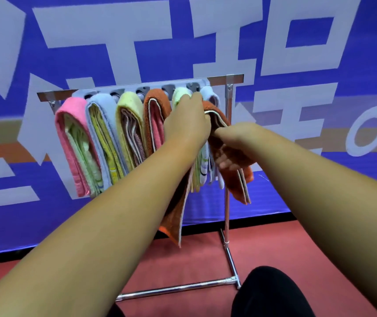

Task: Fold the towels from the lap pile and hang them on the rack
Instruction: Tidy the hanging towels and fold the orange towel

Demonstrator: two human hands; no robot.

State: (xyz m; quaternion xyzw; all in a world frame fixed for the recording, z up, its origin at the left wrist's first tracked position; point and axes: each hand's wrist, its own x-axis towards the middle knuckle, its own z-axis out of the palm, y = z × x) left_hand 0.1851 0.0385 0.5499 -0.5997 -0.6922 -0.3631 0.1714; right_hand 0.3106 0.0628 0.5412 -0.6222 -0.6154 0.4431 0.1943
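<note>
A metal towel rack point(227, 202) stands in front of me, its top bar carrying folded towels: pink point(70, 133), light blue point(101, 110), yellow point(128, 108), orange point(157, 104), pale green point(179, 94) and lavender point(210, 93). I hold a folded orange towel point(235, 179) against the rack's right end. My left hand point(187, 124) grips its top fold near the bar. My right hand point(228, 147) pinches the same towel lower down, fingers tucked into the fold. One orange layer point(173, 220) hangs down below my left forearm.
A blue banner with large white characters point(297, 42) fills the wall behind the rack. The floor point(183, 266) is red. The rack's chrome base bar point(178, 289) lies near my dark-clothed knee point(272, 294) at the lower right.
</note>
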